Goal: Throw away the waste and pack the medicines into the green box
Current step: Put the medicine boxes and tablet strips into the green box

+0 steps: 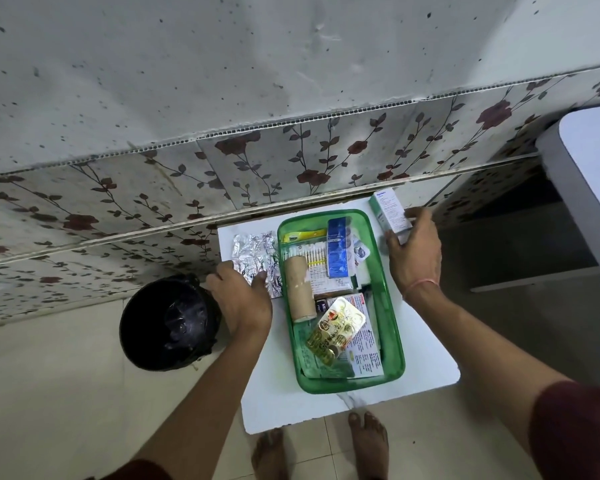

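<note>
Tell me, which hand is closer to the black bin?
Left. The left hand rests on the foil strips right beside the bin, at its rim. The right hand is across the green box, holding a small carton.

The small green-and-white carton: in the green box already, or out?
Out. The right hand holds the carton beside the green box.

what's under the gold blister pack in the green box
The gold blister pack lies on a printed leaflet in the green box; anything beneath the leaflet is covered.
</note>
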